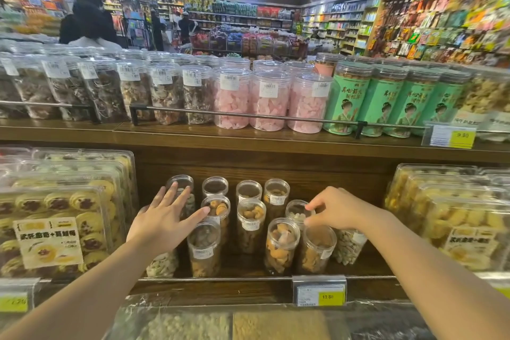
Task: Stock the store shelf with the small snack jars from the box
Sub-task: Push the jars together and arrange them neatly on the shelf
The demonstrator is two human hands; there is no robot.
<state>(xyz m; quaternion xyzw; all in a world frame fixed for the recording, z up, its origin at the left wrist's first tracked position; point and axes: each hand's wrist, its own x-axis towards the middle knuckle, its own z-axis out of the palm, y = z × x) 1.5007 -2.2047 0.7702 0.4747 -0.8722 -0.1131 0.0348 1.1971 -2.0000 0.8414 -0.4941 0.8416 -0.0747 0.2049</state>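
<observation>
Both of the person's bare arms reach forward into the lower wooden shelf (331,171). The left hand (165,218) is spread flat, fingers straight, its fingertips lying against a clear jar (180,188) at the back left of the group. The right hand (338,208) is curled downward, its fingertips pinching at the rim of a jar lid (296,208), with another front jar (317,248) just below the hand. The small snack jars (249,218) stand upright in loose rows between the two hands: clear plastic cylinders with clear lids, white barcode labels, and brown, tan and pale snacks inside.
</observation>
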